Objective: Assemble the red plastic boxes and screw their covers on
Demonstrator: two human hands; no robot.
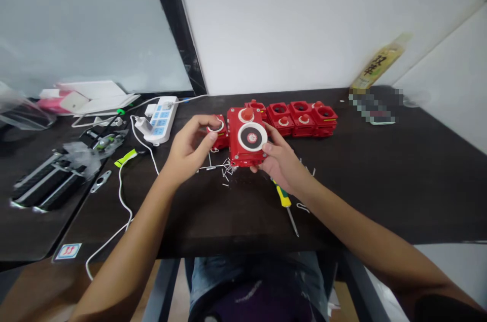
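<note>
My right hand [281, 158] grips the lower right side of a red plastic push-button box [238, 147], which has a red button and a round black-and-white disc on its face. My left hand [187, 147] holds a smaller red box [221, 140] with a white ring, pressed against the larger box's left side. Below my right hand lies a yellow-and-green screwdriver [283, 197], its steel shaft pointing toward me. Several small metal pins [225, 171] are scattered on the dark table [213, 220] under the boxes.
Several joined red boxes [292, 119] stand behind my hands. A white power strip [160, 120] with a plugged-in charger and white cables lies to the left. Farther left are black bars in plastic wrap [49, 180]. A pixelated object [375, 106] and a yellow packet [378, 61] sit at back right.
</note>
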